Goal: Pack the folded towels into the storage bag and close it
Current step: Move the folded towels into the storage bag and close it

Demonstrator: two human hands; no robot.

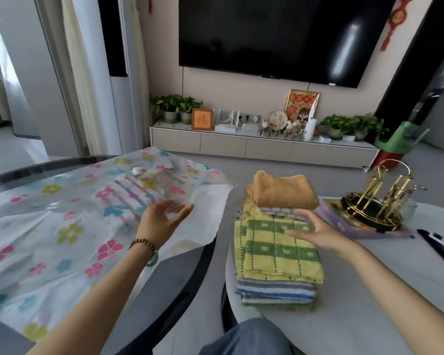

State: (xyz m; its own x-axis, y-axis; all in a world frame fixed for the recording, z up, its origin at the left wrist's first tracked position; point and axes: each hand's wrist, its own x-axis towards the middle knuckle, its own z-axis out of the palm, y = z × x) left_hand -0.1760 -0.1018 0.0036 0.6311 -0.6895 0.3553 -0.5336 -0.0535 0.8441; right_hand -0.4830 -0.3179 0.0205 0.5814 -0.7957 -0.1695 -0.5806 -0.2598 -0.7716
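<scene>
while the left hand [162, 219] hovers open-palmed over the storage bag [62, 226], right fingers [296, 233] lie spread on the towels [274, 247].

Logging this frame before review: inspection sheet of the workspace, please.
Surface: dark round table at left, pale table at right.
Job's things: flowered storage bag lying flat, a towel visible inside; stack of folded towels, orange towel on top at the back.
Clutter: gold rack, dark remote.
Grippers: left hand open over bag; right hand open, resting on stack.
Cables: one hanging below television.
Surroundings: cabinet with potted plants.
</scene>
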